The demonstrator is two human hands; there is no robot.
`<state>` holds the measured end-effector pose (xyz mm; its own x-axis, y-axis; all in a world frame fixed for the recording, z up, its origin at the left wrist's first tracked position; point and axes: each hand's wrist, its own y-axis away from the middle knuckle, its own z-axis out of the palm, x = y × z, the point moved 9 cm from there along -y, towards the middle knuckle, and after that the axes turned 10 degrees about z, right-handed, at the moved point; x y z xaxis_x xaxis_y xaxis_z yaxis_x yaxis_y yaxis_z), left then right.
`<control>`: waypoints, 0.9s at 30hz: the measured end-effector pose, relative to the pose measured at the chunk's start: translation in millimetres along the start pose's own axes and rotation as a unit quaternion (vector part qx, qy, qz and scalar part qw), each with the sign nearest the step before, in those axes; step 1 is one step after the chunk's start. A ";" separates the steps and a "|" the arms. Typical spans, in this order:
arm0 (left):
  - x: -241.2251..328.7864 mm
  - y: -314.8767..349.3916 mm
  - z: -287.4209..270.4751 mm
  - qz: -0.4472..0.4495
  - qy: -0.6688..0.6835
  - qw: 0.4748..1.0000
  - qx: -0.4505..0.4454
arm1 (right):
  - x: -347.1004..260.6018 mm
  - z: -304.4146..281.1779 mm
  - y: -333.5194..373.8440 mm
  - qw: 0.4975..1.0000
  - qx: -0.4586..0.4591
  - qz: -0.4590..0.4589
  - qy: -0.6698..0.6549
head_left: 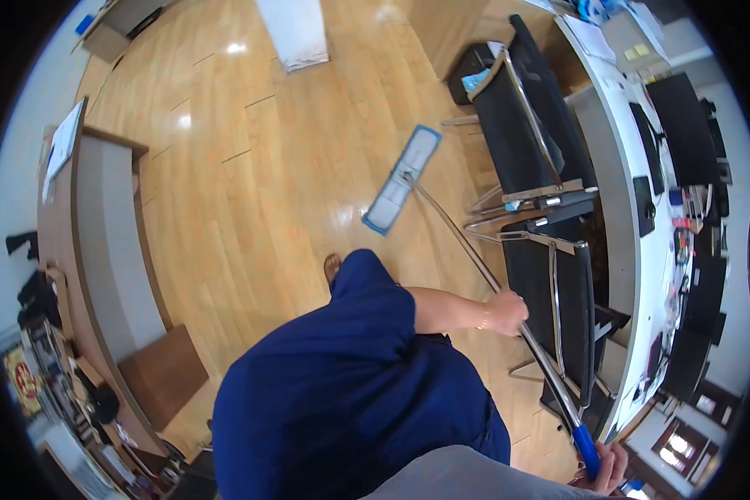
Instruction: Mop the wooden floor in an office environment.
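A flat mop with a pale rectangular head [422,151] edged in blue lies on the wooden floor ahead of me. Its metal pole [452,227] slants back toward my lower right. Partway along the pole, my left hand [506,312] is wrapped round it, the bare forearm reaching across from a dark blue sleeve. Near the lower right edge, my right hand [611,469] closes round the upper end, by the blue grip [586,450]. Part of that hand is cut off by the picture's rim. A sandalled foot [332,267] shows beyond the blue clothing.
Black chairs with metal frames [517,133] line the right side, beside a long white desk [612,208] bearing monitors and clutter. A dark bin [467,71] stands behind them. At the left is a brown desk [100,275]. A white pillar [296,37] rises from the far floor.
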<state>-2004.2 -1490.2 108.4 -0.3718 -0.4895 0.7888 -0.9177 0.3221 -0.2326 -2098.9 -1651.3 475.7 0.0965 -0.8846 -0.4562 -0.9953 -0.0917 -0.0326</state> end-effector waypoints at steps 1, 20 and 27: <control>7.9 -2.1 1.7 -0.001 0.002 1.000 -0.004 | 24.6 -16.5 0.1 0.977 0.125 0.141 -0.100; -45.3 392.2 -248.9 -0.315 -0.182 0.849 0.384 | -286.7 139.5 46.2 0.736 -0.056 -0.430 -0.519; -19.0 597.4 -261.7 -0.402 -0.274 0.716 0.501 | -396.8 248.1 168.8 0.539 -0.455 -0.495 -0.507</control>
<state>-2508.7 -1076.3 103.3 0.5855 -0.5230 0.6194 -0.4048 -0.8506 -0.3356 -2308.5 -1202.3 430.6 0.0580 0.4665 -0.8826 -0.0002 -0.8841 -0.4673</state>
